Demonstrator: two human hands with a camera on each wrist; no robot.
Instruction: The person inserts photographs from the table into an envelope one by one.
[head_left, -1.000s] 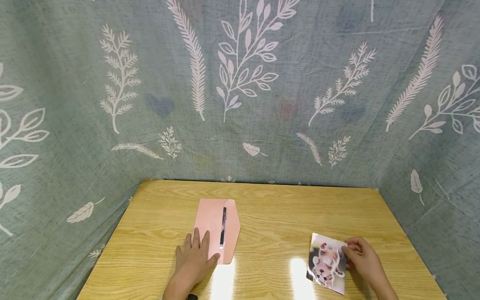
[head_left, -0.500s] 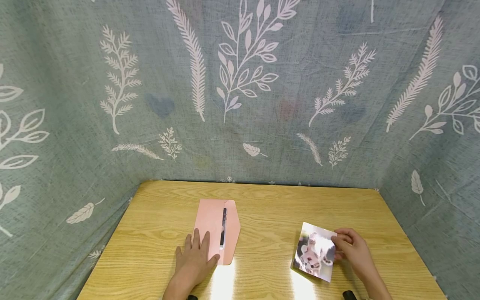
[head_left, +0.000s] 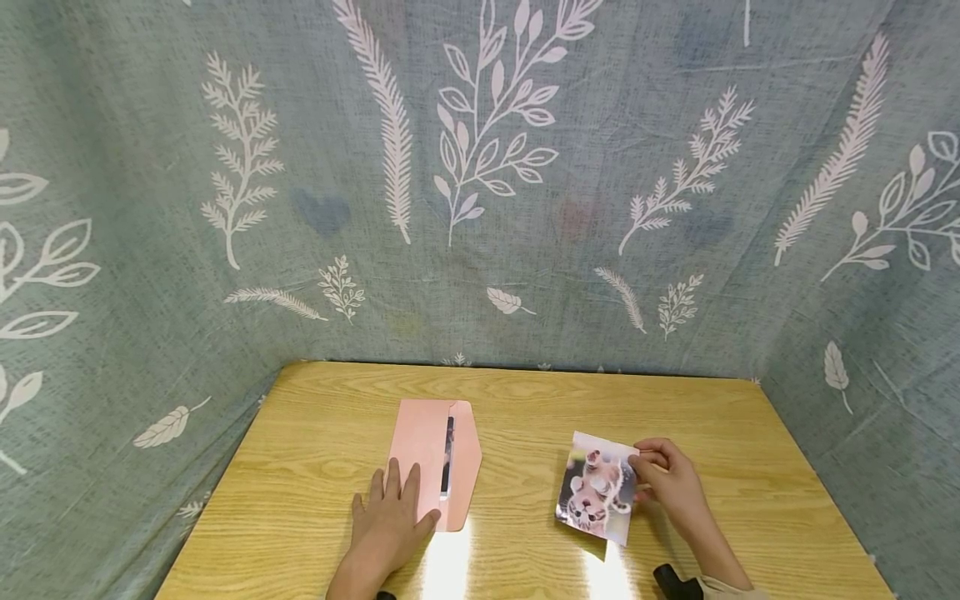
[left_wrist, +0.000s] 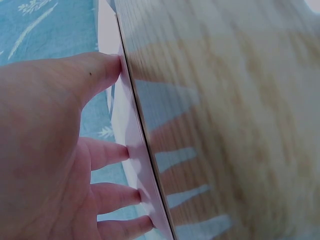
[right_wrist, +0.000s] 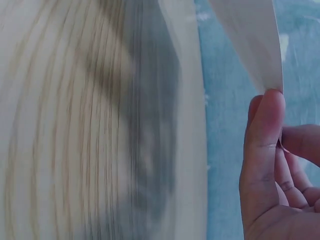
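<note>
A pink envelope lies on the table with its flap folded out to the right; a dark strip of a picture shows at its opening. My left hand rests on the envelope's near part with fingers spread and straight. In the left wrist view the fingertips and thumb of that hand touch the pink paper. My right hand pinches the right edge of a photo card of a small striped cub, held tilted just above the table. The right wrist view shows the card's pale back between thumb and fingers.
The wooden table has bright light reflections near its front. A green-grey curtain with white leaf prints surrounds it at the back and both sides. A black object sits by the right wrist.
The right hand has carried the photo card left and a little farther from the front edge, toward the envelope. The left hand and the envelope have stayed put.
</note>
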